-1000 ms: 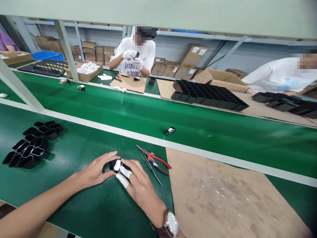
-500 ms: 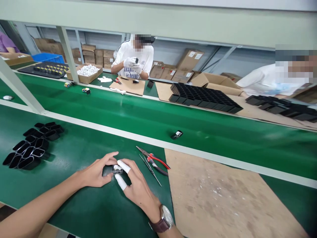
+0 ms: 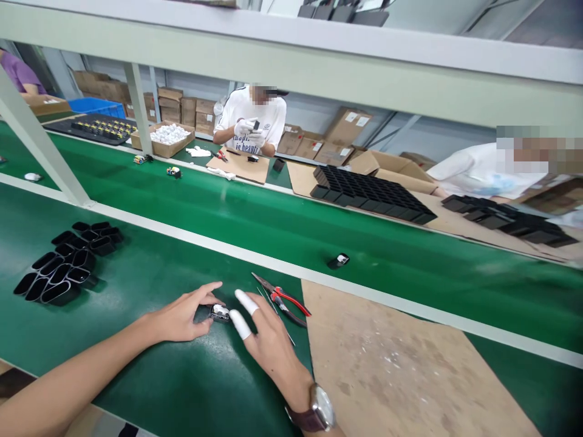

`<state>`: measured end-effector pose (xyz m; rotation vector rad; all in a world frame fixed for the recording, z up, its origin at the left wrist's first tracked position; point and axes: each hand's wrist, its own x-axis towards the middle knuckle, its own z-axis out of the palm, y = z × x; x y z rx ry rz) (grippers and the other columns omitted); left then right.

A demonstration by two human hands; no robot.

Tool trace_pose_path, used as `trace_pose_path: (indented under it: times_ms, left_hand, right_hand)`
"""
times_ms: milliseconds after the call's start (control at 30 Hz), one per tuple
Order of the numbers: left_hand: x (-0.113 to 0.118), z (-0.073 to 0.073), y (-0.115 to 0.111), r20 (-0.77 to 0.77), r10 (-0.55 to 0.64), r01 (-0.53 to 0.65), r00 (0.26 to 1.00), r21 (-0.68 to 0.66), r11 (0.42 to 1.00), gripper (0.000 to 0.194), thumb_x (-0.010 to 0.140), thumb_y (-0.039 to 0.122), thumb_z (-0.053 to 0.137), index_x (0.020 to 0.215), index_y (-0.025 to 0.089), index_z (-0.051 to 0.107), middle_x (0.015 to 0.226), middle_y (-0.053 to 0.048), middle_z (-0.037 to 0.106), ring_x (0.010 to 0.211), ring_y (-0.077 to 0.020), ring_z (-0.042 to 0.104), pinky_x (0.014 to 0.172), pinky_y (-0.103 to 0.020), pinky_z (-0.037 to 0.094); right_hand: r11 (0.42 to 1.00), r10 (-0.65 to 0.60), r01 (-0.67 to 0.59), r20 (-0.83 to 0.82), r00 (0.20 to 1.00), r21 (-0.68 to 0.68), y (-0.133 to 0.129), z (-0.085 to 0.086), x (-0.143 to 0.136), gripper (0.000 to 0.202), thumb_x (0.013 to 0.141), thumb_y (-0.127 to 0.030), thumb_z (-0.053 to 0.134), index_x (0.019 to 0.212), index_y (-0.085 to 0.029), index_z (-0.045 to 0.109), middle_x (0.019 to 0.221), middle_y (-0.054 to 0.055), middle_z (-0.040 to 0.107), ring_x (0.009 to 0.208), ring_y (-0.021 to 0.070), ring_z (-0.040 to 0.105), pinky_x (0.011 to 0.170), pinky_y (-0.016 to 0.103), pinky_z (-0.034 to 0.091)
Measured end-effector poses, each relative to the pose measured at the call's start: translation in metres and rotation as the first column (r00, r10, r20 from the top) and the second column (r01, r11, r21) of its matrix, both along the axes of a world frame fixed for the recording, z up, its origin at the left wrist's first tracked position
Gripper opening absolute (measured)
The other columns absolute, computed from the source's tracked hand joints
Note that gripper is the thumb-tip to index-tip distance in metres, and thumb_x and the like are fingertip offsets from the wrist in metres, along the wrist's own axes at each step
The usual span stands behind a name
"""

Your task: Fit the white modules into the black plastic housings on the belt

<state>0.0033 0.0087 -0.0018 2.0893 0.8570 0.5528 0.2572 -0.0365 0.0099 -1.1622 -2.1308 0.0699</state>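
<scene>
A small black plastic case [image 3: 220, 313] with white and metallic parts in its open end is at the near green bench. My left hand [image 3: 186, 314] holds it from the left, thumb below and fingers above, the index finger stretched out past it. Just right of the case, my right hand [image 3: 269, 340] is open and holds nothing. White finger covers sit on its thumb and index finger. Beyond that hand lie red-and-black long-nose pliers [image 3: 283, 300] and, partly hidden by it, metal tweezers [image 3: 286, 332].
Several empty black cases [image 3: 61, 291] stand at left. A cardboard sheet [image 3: 392, 358] lies at right. Across the green conveyor [image 3: 255, 212], bearing another filled case [image 3: 339, 261], a gloved co-worker [image 3: 252, 124] handles a dark part. A slanted frame post [image 3: 43, 136] rises at left.
My right hand has drawn back to the right, away from the case, while my left hand stays on it. On the conveyor, items have shifted rightward. The camera view has tilted up.
</scene>
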Motion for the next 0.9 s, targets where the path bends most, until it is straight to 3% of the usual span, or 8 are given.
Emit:
trace_pose_path:
  times_ms: [100, 233, 333, 433, 500, 633, 900]
  left_hand:
    - [-0.002, 0.0, -0.002, -0.029, 0.01, -0.01, 1.0, -0.012, 1.0, 0.084, 0.095, 0.028, 0.071, 0.165, 0.035, 0.024, 0.144, -0.005, 0.067, 0.137, -0.0274, 0.061, 0.116, -0.047, 0.049]
    - [-0.001, 0.0, -0.003, -0.029, 0.021, -0.02, 0.999, 0.018, 1.0, 0.077, 0.094, 0.039, 0.076, 0.16, 0.032, 0.037, 0.142, -0.008, 0.065, 0.127, -0.0278, 0.065, 0.109, -0.044, 0.054]
    - [0.001, -0.002, -0.002, 0.037, 0.011, -0.016, 0.999, 0.127, 0.992, 0.048, 0.098, 0.033, 0.071, 0.144, 0.026, 0.057, 0.125, -0.008, 0.071, 0.116, -0.0255, 0.068, 0.101, -0.04, 0.057]
    - [0.003, -0.002, -0.001, 0.102, -0.019, -0.001, 0.995, 0.184, 0.983, 0.031, 0.098, 0.031, 0.072, 0.128, 0.022, 0.066, 0.114, -0.008, 0.073, 0.107, -0.024, 0.068, 0.095, -0.037, 0.057]
    - [0.003, -0.002, 0.0, 0.108, -0.012, -0.006, 0.994, 0.17, 0.985, 0.03, 0.097, 0.031, 0.074, 0.124, 0.021, 0.067, 0.112, -0.008, 0.072, 0.104, -0.0231, 0.068, 0.093, -0.035, 0.056]
    - [0.002, -0.002, 0.0, 0.088, -0.001, -0.012, 0.996, 0.142, 0.99, 0.028, 0.096, 0.032, 0.075, 0.121, 0.022, 0.067, 0.11, -0.007, 0.072, 0.101, -0.0223, 0.068, 0.089, -0.034, 0.056]
    - [0.001, -0.004, 0.0, 0.111, -0.025, 0.008, 0.994, 0.145, 0.989, 0.028, 0.097, 0.03, 0.074, 0.123, 0.021, 0.066, 0.113, -0.007, 0.071, 0.106, -0.0227, 0.067, 0.093, -0.035, 0.055]
  right_hand:
    - [0.967, -0.245, 0.223, 0.205, 0.947, 0.127, -0.001, -0.013, 0.028, 0.031, 0.108, -0.025, 0.05, 0.135, -0.015, 0.06, 0.116, 0.019, 0.069, 0.103, 0.0343, 0.069, 0.084, 0.05, 0.062]
    - [0.929, -0.347, 0.253, 0.399, 0.849, 0.27, -0.005, -0.032, 0.049, 0.031, 0.104, -0.015, 0.037, 0.119, -0.012, 0.064, 0.098, 0.019, 0.07, 0.08, 0.0331, 0.068, 0.065, 0.048, 0.059]
    - [0.951, -0.284, 0.219, 0.335, 0.898, 0.219, -0.011, -0.027, 0.041, 0.031, 0.104, -0.01, 0.035, 0.121, -0.012, 0.061, 0.1, 0.016, 0.068, 0.085, 0.0308, 0.069, 0.069, 0.044, 0.06]
    - [0.984, -0.171, 0.158, 0.213, 0.962, 0.076, -0.02, -0.007, 0.023, 0.029, 0.105, -0.012, 0.04, 0.128, -0.015, 0.058, 0.106, 0.011, 0.066, 0.086, 0.0241, 0.068, 0.069, 0.035, 0.058]
    - [0.993, -0.116, 0.111, 0.21, 0.971, 0.038, -0.026, 0.008, 0.013, 0.027, 0.104, -0.01, 0.041, 0.123, -0.016, 0.059, 0.107, 0.01, 0.064, 0.083, 0.0219, 0.066, 0.064, 0.032, 0.054]
    - [0.993, -0.104, 0.082, 0.29, 0.951, 0.088, -0.032, 0.023, 0.004, 0.026, 0.097, -0.003, 0.04, 0.1, -0.018, 0.061, 0.102, 0.011, 0.062, 0.076, 0.0221, 0.061, 0.057, 0.034, 0.046]
    - [0.995, -0.071, 0.044, 0.317, 0.946, 0.09, -0.022, 0.022, -0.001, 0.027, 0.09, 0.001, 0.043, 0.091, -0.019, 0.061, 0.101, 0.011, 0.06, 0.079, 0.0232, 0.057, 0.063, 0.035, 0.049]
